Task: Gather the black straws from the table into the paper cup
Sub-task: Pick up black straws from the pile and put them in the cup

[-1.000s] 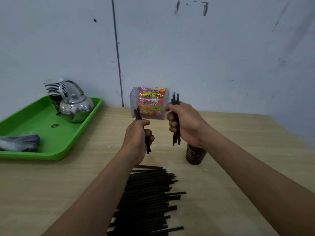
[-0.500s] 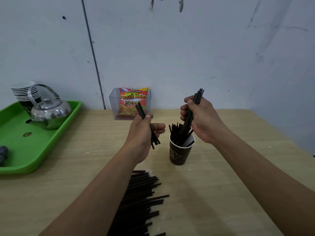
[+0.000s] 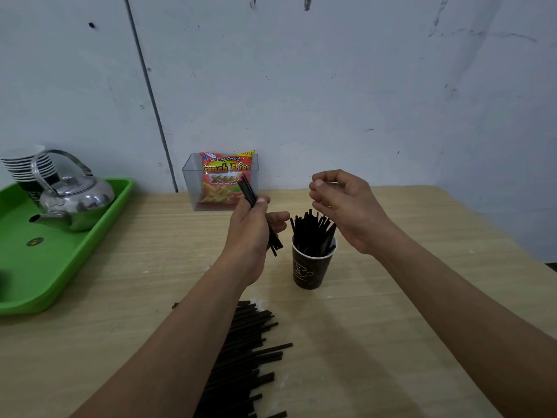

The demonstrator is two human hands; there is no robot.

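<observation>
- Left hand (image 3: 251,233) grips a few straws (image 3: 247,188), tilted.
- Right hand (image 3: 343,206) hovers empty, fingers loosely curled, over the cup (image 3: 310,270) of straws.
- More lie heaped on the counter (image 3: 391,342).

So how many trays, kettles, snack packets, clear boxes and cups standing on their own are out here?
Green tray: 1
Metal kettle: 1
French fries packet: 1
Clear box: 1
Paper cup standing alone: 1
Total: 5

Dim even light, soft shadows, bowed edges (wide-angle), mild blur
</observation>
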